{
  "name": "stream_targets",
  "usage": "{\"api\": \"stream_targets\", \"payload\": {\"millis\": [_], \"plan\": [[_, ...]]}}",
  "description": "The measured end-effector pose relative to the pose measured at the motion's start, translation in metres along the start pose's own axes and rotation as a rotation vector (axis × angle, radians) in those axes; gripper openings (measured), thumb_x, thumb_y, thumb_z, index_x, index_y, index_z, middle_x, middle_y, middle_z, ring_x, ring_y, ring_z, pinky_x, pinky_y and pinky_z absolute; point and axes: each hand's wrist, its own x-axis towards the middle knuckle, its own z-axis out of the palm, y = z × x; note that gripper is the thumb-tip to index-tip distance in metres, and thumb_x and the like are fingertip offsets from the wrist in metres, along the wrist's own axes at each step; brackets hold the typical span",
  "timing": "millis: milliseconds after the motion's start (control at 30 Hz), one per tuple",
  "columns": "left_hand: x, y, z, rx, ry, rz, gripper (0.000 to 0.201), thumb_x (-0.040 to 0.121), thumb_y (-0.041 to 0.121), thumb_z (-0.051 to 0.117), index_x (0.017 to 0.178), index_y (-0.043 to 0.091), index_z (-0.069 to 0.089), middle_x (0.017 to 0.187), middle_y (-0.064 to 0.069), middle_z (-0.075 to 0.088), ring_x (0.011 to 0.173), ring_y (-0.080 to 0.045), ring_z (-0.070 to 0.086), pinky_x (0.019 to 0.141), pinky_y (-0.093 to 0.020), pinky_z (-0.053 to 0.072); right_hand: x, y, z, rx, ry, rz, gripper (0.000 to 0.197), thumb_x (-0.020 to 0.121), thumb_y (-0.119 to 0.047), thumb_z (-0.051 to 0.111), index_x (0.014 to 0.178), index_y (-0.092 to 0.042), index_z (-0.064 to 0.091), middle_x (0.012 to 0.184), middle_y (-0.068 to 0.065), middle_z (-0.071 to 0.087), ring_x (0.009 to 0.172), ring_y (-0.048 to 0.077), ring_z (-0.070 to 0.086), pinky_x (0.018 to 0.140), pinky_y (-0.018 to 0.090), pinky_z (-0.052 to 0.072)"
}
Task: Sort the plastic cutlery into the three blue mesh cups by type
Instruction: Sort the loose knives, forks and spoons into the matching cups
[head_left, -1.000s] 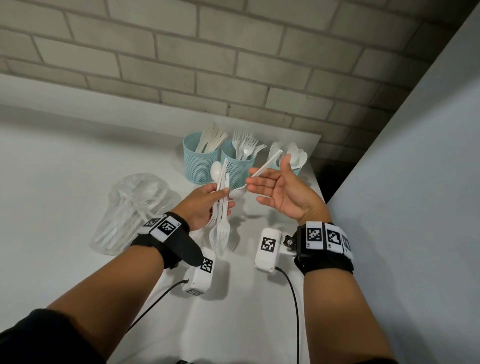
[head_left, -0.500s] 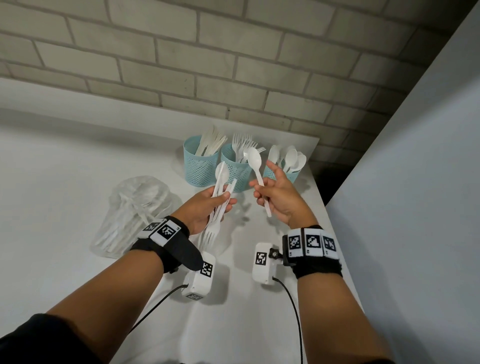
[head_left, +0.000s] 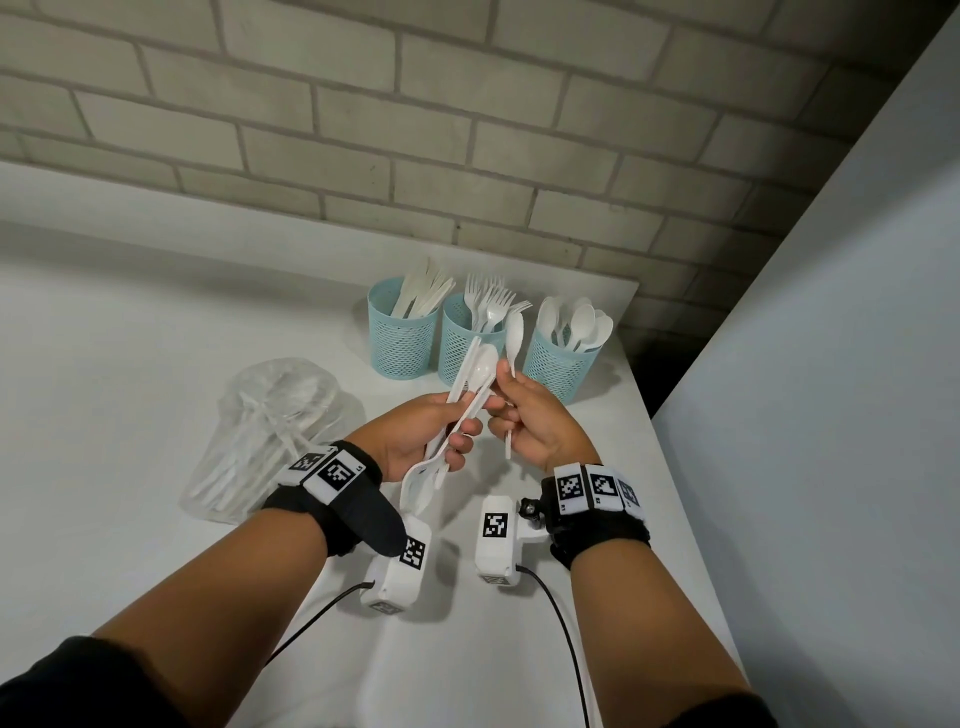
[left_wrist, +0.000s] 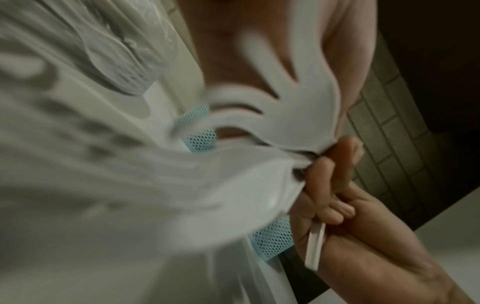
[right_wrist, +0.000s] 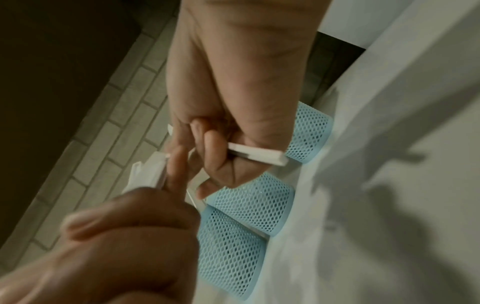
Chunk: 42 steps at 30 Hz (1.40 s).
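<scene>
**Single spoon carried back beside the held bundle**

Compared with half a second ago, the right hand (head_left: 535, 421) is being brought closer to the left hand (head_left: 415, 436), and the spoon (head_left: 513, 338) is being held more upright, its bowl above the grip and its handle end sticking out below the fist. The fingers are being kept clenched around the mid-handle. A bundle of cutlery (head_left: 462, 395) is being gripped by the left hand, a spoon bowl at its top and fork tines hanging below.

The pieces are judged light, thin and somewhat springy, and smooth enough to slip; the middle of the handle is likely the steadiest hold.

Just beyond the grip, the spoon cup (head_left: 558, 364) is standing near the table's right edge (head_left: 641, 395), with the fork cup (head_left: 465, 348) touching or nearly touching it. Open table is lying on the near side of the hands; a plastic bag (head_left: 270, 431) is lying beyond the left wrist.
</scene>
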Motion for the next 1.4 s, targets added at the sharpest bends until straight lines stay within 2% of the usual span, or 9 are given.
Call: {"api": "stream_targets", "payload": {"millis": [100, 233, 333, 400, 533, 733, 933, 1133, 1400], "plan": [[-0.002, 0.002, 0.001, -0.048, -0.046, -0.020, 0.031, 0.100, 0.025, 0.035, 0.108, 0.011, 0.061, 0.053, 0.007, 0.039, 0.040, -0.002, 0.033, 0.040, -0.012, 0.029, 0.000, 0.001, 0.001, 0.073, -0.058, -0.015, 0.020, 0.095, -0.026, 0.046, 0.090, -0.010, 0.057, 0.069, 0.004, 0.053, 0.035, 0.000, 0.035, 0.036, 0.009, 0.028], [-0.001, 0.002, 0.007, -0.038, -0.085, -0.016, 0.035, 0.100, 0.030, 0.033, 0.108, 0.010, 0.061, 0.051, 0.007, 0.037, 0.038, -0.001, 0.032, 0.039, -0.012, 0.027, 0.006, 0.007, -0.001, 0.051, -0.101, -0.066, 0.039, 0.069, -0.047, 0.072, 0.095, -0.019, 0.066, 0.067, -0.002, 0.066, 0.055, 0.005, 0.049, 0.051, 0.016, 0.041], [0.000, 0.001, 0.011, 0.006, -0.049, 0.026, 0.045, 0.094, 0.050, 0.035, 0.099, 0.016, 0.065, 0.053, 0.006, 0.033, 0.039, -0.002, 0.028, 0.037, -0.012, 0.026, 0.006, 0.002, 0.000, 0.049, -0.063, -0.092, 0.020, 0.089, -0.031, 0.053, 0.097, -0.013, 0.060, 0.057, -0.004, 0.063, 0.052, 0.004, 0.058, 0.052, 0.018, 0.050], [0.000, 0.001, 0.013, 0.032, -0.030, 0.061, 0.047, 0.082, 0.058, 0.043, 0.097, 0.018, 0.063, 0.057, 0.007, 0.033, 0.040, -0.001, 0.027, 0.037, -0.011, 0.024, 0.005, -0.003, 0.002, 0.025, -0.021, -0.116, 0.014, 0.096, -0.021, 0.047, 0.088, -0.012, 0.055, 0.043, -0.009, 0.048, 0.038, 0.001, 0.043, 0.042, 0.014, 0.041], [0.003, -0.001, 0.009, 0.123, 0.037, 0.135, 0.030, 0.090, 0.031, 0.052, 0.113, 0.014, 0.061, 0.067, 0.005, 0.041, 0.043, 0.000, 0.031, 0.039, -0.009, 0.025, 0.010, -0.007, 0.000, -0.056, 0.105, -0.165, 0.012, 0.096, -0.023, 0.049, 0.088, -0.014, 0.054, 0.042, -0.012, 0.044, 0.034, 0.000, 0.032, 0.035, 0.013, 0.024], [0.007, -0.001, 0.012, 0.100, 0.116, 0.143, 0.022, 0.098, 0.027, 0.045, 0.103, 0.015, 0.063, 0.070, 0.003, 0.054, 0.044, -0.002, 0.038, 0.040, -0.011, 0.030, 0.011, -0.008, 0.004, -0.169, 0.074, -0.111, 0.019, 0.095, -0.028, 0.050, 0.089, -0.012, 0.059, 0.057, -0.004, 0.062, 0.040, 0.007, 0.049, 0.040, 0.018, 0.037], [0.010, 0.003, 0.010, 0.070, 0.223, 0.134, 0.021, 0.099, 0.019, 0.044, 0.111, 0.009, 0.058, 0.064, 0.003, 0.065, 0.044, -0.004, 0.041, 0.040, -0.012, 0.031, 0.019, -0.044, 0.000, 0.063, 0.296, -0.210, 0.015, 0.101, -0.021, 0.037, 0.099, -0.011, 0.049, 0.076, 0.005, 0.061, 0.068, 0.016, 0.058, 0.063, 0.030, 0.050], [0.013, 0.006, 0.004, 0.018, 0.301, 0.175, 0.024, 0.100, 0.027, 0.041, 0.099, 0.016, 0.062, 0.057, 0.006, 0.038, 0.042, -0.002, 0.030, 0.039, -0.012, 0.026, 0.037, -0.083, -0.018, 0.072, 0.496, -0.393, 0.018, 0.101, -0.014, 0.035, 0.088, -0.018, 0.046, 0.062, 0.000, 0.038, 0.039, 0.005, 0.036, 0.047, 0.021, 0.037], [0.012, 0.020, 0.008, -0.198, 0.285, 0.208, 0.013, 0.095, 0.020, 0.046, 0.096, 0.016, 0.059, 0.057, 0.004, 0.030, 0.048, -0.008, 0.029, 0.046, -0.017, 0.024, 0.057, -0.109, -0.028, -0.056, 0.635, -0.732, 0.022, 0.100, -0.008, 0.034, 0.084, -0.020, 0.043, 0.073, -0.002, 0.053, 0.066, 0.008, 0.054, 0.071, 0.019, 0.045]]}}
